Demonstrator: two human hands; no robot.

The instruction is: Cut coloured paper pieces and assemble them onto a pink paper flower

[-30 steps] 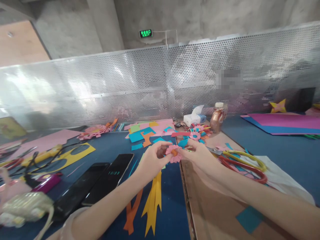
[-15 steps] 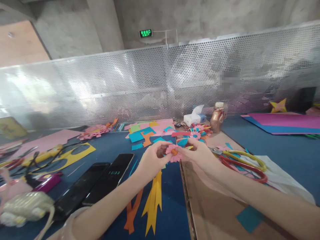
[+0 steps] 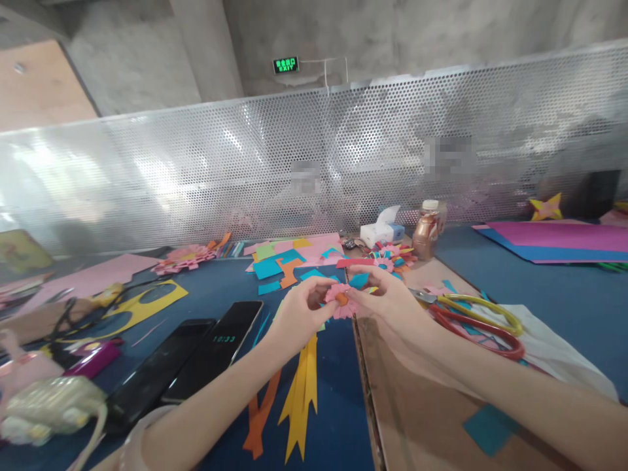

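Note:
A small pink paper flower with an orange centre is held between both hands over the gap between the blue table and the brown board. My left hand pinches its left side, the thumb at the orange centre. On the right, my right hand grips the flower's edge with thumb and fingers. A blue paper piece shows by the right fingers. Yellow paper strips with notched ends hang or lie below the flower, and orange strips are beside them.
Two phones lie left of centre. Red and yellow scissors rest near my right forearm. Paper scraps, a tissue box and a bottle stand or lie farther back. Another person's arm reaches in at the left.
The other person's arm has come in at the left edge, over the yellow tool and cables there. Both my hands and the flower have barely moved.

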